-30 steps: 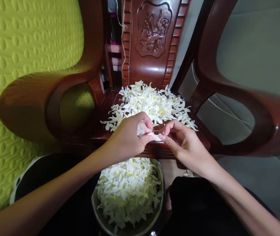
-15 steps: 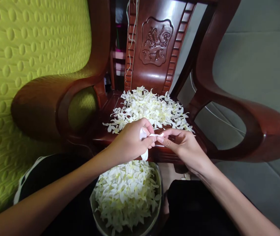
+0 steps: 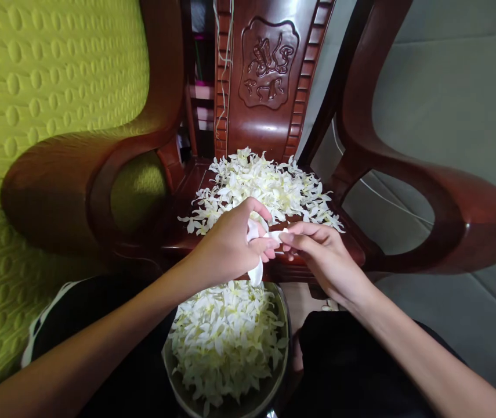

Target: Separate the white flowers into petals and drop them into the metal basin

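Observation:
My left hand point(image 3: 241, 239) is closed around a white flower point(image 3: 255, 273), with petals poking out between and below the fingers. Thumb and fingertips of my right hand point(image 3: 317, 244) pinch a white petal point(image 3: 277, 235) at the flower's right side, so both hands meet there. Behind them, a loose heap of white flowers point(image 3: 269, 183) covers the seat of a dark red wooden chair point(image 3: 269, 125). Below the hands stands a round metal pot point(image 3: 280, 360) filled with more white flowers point(image 3: 225, 342).
The chair's curved left armrest point(image 3: 51, 180) and right armrest point(image 3: 469, 215) flank the seat. A yellow-green textured cover point(image 3: 56, 69) hangs at left. A thin pale cord point(image 3: 224, 64) dangles down the carved backrest. A grey surface point(image 3: 452, 110) lies to the right.
The right fingers have shifted their pinch on the white flower, and more of the petal now shows between the hands. The camera view has moved slightly.

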### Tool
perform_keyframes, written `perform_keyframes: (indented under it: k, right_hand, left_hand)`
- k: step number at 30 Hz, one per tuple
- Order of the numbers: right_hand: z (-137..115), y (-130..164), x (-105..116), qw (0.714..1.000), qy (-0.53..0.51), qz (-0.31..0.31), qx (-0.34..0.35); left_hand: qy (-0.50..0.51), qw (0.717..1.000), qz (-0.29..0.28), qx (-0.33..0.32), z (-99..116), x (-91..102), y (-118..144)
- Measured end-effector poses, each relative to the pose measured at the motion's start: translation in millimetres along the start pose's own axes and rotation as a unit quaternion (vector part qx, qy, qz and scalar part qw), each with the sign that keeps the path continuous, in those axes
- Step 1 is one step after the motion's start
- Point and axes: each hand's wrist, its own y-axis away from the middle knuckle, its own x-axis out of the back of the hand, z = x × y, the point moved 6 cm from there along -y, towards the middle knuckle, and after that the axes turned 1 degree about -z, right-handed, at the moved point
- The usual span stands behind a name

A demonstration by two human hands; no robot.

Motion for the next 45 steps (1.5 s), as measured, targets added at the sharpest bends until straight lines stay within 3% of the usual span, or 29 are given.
perform_keyframes:
  k: [5, 10, 18, 20, 27, 32, 37, 39, 41, 45]
  right_hand:
    - [16.9, 0.5, -8.5, 0.983, -0.148, -0.002, -0.107]
    - [28.6, 4.2, -20.2, 0.97, -0.179, -0.01, -0.166]
    - [34.8, -1.6, -19.5, 0.977, -0.136, -0.049, -0.154]
    - [33.7, -3.7, -18.0, 0.98, -0.123, -0.05, -0.146]
    - [17.3, -9.1, -5.2, 0.992, -0.074, 0.014, -0.097]
    - [6.7, -6.1, -9.2, 0.995, -0.048, -0.047, -0.069]
    - [-1.5, -3.3, -8.1, 0.997, 0.037, -0.071, 0.005]
    - [-2.6, -4.1, -2.7, 0.998, 0.047, -0.052, 0.004]
    - [-5.1, -5.3, 3.5, 0.999, 0.046, -0.027, 0.005]
    - [-8.5, -6.1, 7.4, 0.999, 0.048, -0.018, 0.008]
  left_hand:
    - [-0.08, 0.996, 0.008, -0.039, 7.8, 1.3, -0.2]
    - [-0.204, 0.972, -0.033, -0.115, 13.0, -9.3, 2.5]
    - [-0.305, 0.93, -0.039, -0.203, 17.7, -22.2, 12.9]
    - [-0.302, 0.933, -0.035, -0.194, 17.8, -21.3, 11.8]
    - [-0.24, 0.969, 0.005, -0.057, 9.1, -5.3, -0.2]
    - [-0.146, 0.989, 0.027, -0.005, 0.7, -1.6, -1.3]
    - [-0.206, 0.978, 0.04, 0.006, -2.6, 7.7, -4.2]
    - [-0.22, 0.975, 0.011, 0.006, -1.9, 9.3, -5.9]
    - [-0.201, 0.979, -0.023, 0.002, 0.5, 9.0, -6.8]
    - [-0.157, 0.987, -0.036, -0.002, 6.5, 10.2, -6.9]
